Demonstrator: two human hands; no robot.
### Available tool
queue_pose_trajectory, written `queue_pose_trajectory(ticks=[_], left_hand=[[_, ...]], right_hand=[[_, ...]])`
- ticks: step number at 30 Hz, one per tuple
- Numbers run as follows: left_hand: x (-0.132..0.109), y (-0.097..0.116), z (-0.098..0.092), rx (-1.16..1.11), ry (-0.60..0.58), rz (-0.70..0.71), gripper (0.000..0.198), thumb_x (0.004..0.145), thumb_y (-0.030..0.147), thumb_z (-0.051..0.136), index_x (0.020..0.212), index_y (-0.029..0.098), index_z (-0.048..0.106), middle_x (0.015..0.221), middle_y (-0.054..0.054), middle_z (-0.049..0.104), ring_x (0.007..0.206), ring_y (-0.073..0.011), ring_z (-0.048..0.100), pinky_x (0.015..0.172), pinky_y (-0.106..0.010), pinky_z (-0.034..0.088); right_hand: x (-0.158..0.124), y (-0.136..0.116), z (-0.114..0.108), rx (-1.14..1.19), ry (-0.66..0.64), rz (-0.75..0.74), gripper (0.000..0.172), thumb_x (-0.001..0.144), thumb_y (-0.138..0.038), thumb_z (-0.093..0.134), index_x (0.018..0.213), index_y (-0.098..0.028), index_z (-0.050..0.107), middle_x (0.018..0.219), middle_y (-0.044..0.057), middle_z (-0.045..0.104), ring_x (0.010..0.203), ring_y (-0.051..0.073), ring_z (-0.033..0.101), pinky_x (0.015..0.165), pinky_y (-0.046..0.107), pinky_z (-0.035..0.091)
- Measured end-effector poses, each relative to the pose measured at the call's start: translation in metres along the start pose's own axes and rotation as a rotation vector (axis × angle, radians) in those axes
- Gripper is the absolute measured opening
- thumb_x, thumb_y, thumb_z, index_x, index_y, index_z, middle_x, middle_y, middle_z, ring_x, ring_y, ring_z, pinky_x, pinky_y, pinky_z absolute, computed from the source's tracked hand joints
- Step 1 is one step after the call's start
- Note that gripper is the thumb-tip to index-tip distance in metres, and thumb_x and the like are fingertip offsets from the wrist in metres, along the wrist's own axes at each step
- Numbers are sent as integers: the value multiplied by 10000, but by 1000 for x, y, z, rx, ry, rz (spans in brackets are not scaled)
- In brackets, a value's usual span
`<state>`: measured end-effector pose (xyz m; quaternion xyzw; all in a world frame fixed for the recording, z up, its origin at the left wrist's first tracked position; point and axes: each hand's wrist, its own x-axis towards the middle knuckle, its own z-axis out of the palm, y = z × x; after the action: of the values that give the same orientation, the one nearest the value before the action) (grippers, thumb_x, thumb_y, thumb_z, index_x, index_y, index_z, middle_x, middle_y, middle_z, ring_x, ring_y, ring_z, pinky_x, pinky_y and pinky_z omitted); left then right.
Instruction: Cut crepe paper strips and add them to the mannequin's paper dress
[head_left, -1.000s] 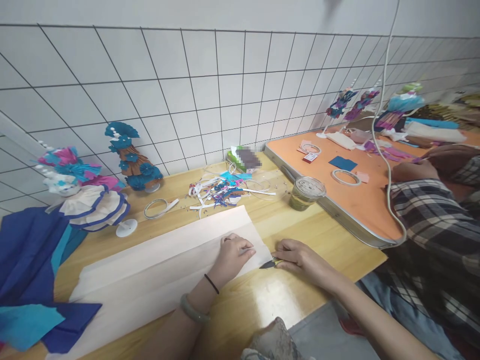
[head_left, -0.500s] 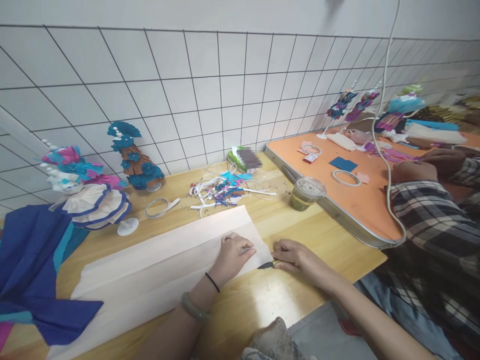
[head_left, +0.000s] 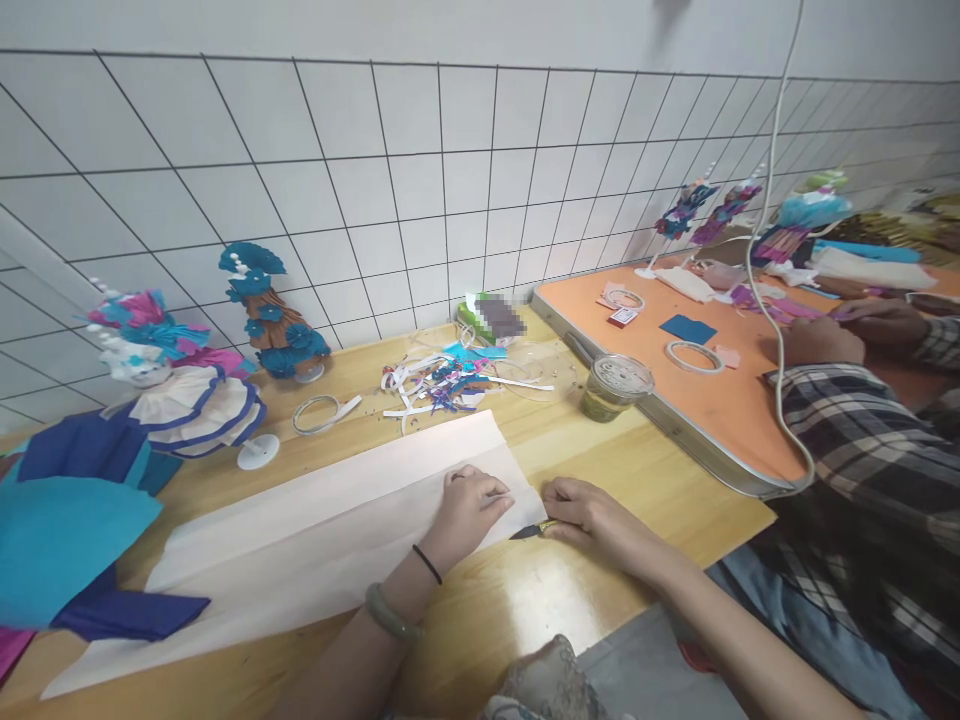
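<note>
A long pale sheet of crepe paper (head_left: pixel 300 540), creased lengthwise, lies across the wooden table. Near its right end, my left hand (head_left: pixel 471 503) rests on it with fingers bent and closed in a pinch on the paper. At the sheet's right edge is my right hand (head_left: pixel 583 512), closed, its thumb and fingertips by the paper's corner. From under its fingers sticks a cutting tool (head_left: pixel 529 531) with a dark pointed blade and a yellowish handle. The blade points left along the paper's near edge. Most of the handle is hidden in the hand.
Blue crepe sheets (head_left: pixel 67 545) and two paper-dressed figures (head_left: pixel 196 405) stand left. Behind the sheet lie a tape roll (head_left: pixel 315 414) and paper scraps (head_left: pixel 450 380). A lidded cup (head_left: pixel 615 388) stands right, by an orange table (head_left: pixel 720 400) where another person's hands (head_left: pixel 825 335) work.
At the left, a light-blue sheet has flopped over the dark-blue one. The pale sheet's near left corner now reaches further left. My hands have hardly moved.
</note>
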<state>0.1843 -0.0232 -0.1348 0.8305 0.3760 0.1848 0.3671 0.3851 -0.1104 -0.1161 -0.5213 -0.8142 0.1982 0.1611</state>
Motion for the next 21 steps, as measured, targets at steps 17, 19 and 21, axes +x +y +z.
queue_pose_trajectory(ticks=[17,19,21], left_hand=[[-1,-2,1,0,19,10,90,776,278,597,738,236,666,789,22,672,874,-178,534,848,-360,290],[-1,-2,1,2,17,12,94,779,283,594,740,238,666,790,22,673,877,-179,534,845,-361,290],[-1,-1,1,5,12,13,95,780,286,592,742,242,666,796,23,675,882,-180,534,846,-361,290]], right_hand=[[-3,-2,3,-8,24,6,296,908,-396,425,828,-174,603,828,60,543,764,160,504,687,267,379],[-2,-2,3,-10,24,1,296,907,-398,425,828,-174,601,827,61,542,763,162,503,686,269,381],[-1,-2,3,-15,24,-5,297,907,-398,425,818,-173,597,820,59,538,759,161,501,685,270,379]])
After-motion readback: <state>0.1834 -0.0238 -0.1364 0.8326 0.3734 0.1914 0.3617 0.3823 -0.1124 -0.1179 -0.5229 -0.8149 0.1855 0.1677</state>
